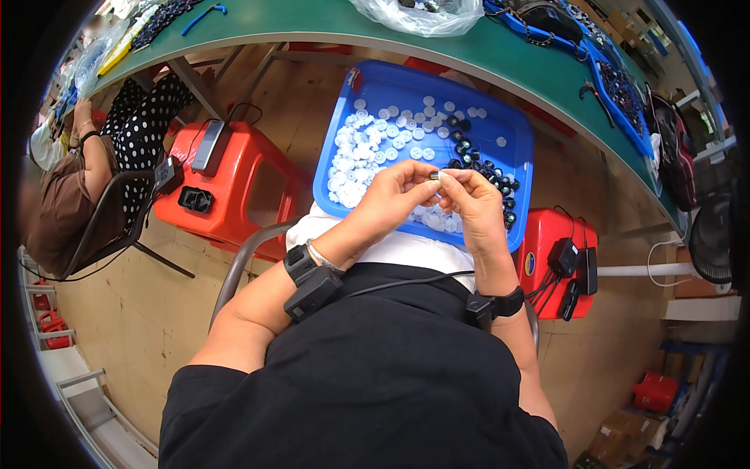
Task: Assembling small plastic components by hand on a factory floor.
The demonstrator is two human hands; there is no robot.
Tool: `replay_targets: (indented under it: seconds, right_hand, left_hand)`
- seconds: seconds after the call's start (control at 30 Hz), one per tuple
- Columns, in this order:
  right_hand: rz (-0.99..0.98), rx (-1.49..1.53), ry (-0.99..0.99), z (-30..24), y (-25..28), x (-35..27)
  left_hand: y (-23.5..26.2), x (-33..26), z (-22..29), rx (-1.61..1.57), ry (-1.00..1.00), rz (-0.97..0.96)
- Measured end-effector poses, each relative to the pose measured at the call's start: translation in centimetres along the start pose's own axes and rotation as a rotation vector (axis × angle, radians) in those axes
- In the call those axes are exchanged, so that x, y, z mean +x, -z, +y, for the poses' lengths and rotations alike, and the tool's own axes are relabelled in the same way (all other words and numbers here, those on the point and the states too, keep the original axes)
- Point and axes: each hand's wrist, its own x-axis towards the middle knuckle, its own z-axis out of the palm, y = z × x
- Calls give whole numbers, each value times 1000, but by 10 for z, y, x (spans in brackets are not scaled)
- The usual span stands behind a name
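A blue plastic tray [323, 168] rests across my lap, tilted up against the table edge. White round plastic discs [355, 160] with small centre holes are heaped over its left side and middle. Dark shiny round pieces [509, 187] lie in a band along its right side. Over the near part of the tray, my left hand [394, 191] pinches a small dark shiny piece [435, 177] between thumb and forefinger. My right hand [478, 205] meets it there, thumb and forefinger closed on the same piece. The fingertips hide most of it.
A green table [289, 19] curves across the far side, bearing a clear plastic bag [422, 17] and blue trays [617, 102]. Red stools [226, 184] with devices and cables flank me. Another person [78, 180] sits at the left. A black fan [712, 238] stands at right.
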Motion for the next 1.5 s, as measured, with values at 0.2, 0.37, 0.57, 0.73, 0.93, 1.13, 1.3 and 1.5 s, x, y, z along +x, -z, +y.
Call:
replay_targets:
  seconds: [0.2,0.37,0.57,0.73,0.93,1.13,1.3,1.5]
  right_hand:
    - [27,-9,49,-2,-4,-3]
    - [8,-329,287,2,-9,-4]
    - [14,-657,446,-6,-14,-9]
    - [63,-895,614,-5,-11,-7]
    - [102,-1220,895,-13,-14,-9]
    - [97,-904,620,-9,-12,-10]
    - [47,-1132,897,-9,-7,-6]
    - [-19,-1272,860,-17,-10,-10]
  left_hand:
    - [9,3,-6,-437,311,-15]
    - [13,5,-12,-638,421,-54]
    - [12,5,-17,-741,495,-124]
    - [6,5,-13,-768,528,-69]
    - [3,3,-11,-783,536,-15]
    - [15,7,-24,-686,493,-90]
    - [14,5,-23,-652,504,-87]
    - [4,4,-16,-669,548,-18]
